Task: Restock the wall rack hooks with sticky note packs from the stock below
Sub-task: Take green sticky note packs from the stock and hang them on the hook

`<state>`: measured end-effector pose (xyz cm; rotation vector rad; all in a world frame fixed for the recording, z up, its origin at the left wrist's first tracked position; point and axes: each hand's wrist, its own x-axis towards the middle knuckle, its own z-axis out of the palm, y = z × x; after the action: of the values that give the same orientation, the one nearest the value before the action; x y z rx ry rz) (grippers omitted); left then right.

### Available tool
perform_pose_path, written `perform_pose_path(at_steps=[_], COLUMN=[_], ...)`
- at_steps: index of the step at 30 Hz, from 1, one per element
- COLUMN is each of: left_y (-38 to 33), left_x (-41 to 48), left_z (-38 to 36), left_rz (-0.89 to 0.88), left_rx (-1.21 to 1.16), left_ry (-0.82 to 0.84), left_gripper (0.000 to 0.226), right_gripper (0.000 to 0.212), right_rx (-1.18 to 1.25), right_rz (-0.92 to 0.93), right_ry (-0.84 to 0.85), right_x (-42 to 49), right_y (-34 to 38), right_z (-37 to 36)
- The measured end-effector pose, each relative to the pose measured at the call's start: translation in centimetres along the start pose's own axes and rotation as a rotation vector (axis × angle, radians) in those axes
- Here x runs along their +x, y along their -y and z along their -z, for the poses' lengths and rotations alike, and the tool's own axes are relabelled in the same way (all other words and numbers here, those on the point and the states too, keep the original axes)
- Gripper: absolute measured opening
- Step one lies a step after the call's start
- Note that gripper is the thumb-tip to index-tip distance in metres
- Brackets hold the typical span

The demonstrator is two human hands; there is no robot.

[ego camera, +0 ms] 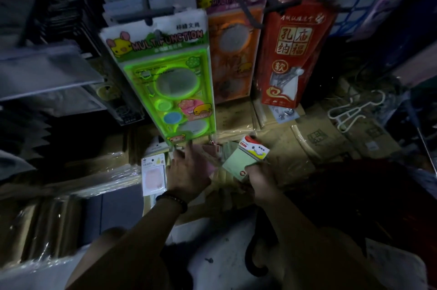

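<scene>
My right hand (260,177) grips a green sticky note pack (246,158) with a red and white header by its lower corner, held tilted above the stock. My left hand (186,171), fingers spread, reaches down into the stock of packs (214,151) just below a hanging green card; I cannot tell whether it touches one. A pink sticky note pack (153,175) in a white sleeve stands to the left of that hand. The scene is dim.
Three packs hang from rack hooks above: a green "Multifunction" card (165,81), an orange one (233,53) and a red one (293,53). Cardboard boxes (331,140) lie to the right with white hangers (352,112). Wrapped bundles (71,185) sit at left.
</scene>
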<state>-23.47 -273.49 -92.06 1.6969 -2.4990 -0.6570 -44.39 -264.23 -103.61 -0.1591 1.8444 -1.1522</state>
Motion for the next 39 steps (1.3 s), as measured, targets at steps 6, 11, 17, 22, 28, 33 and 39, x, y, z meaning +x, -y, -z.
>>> perform_pose_path(at_steps=[6,11,17,22,28,33,39], left_y=[1.9,1.3,-1.1,-2.3,-4.0,-5.0,-5.3], left_x=[-5.4,-10.3,-16.2,-21.5,-25.8,-27.5,-29.5], left_z=[3.4,7.3,10.8,16.1,23.5,30.9,40.7], left_rz=[0.133,0.226,0.027,-0.224,-0.276,-0.310,-0.408], left_rx=[-0.316,-0.977,-1.148,-0.958,-1.022,-1.014,-0.922], left_ry=[-0.002,0.047,0.106,-0.107,-0.258,-0.329,-0.483], left_gripper=[0.062,0.024,0.055,0.088,0.037,0.034,0.037], right_gripper=[0.029,0.022,0.018,0.015,0.043,0.040,0.033], right_rx=[-0.128,-0.015,0.041,-0.010,0.012,0.033,-0.025], right_rz=[0.094,0.184,0.421,0.600,0.852,0.867,1.095], right_ry=[0.109,0.250,0.240,0.268,0.311,0.446,0.524], right_x=[-11.6,-19.1,-27.2,-33.2,-40.0,-44.2,-49.7], right_y=[6.9,8.6,9.5,12.9,17.4,22.9,31.4], right_z=[0.8,2.9,3.7,3.5,2.7,1.9,0.8])
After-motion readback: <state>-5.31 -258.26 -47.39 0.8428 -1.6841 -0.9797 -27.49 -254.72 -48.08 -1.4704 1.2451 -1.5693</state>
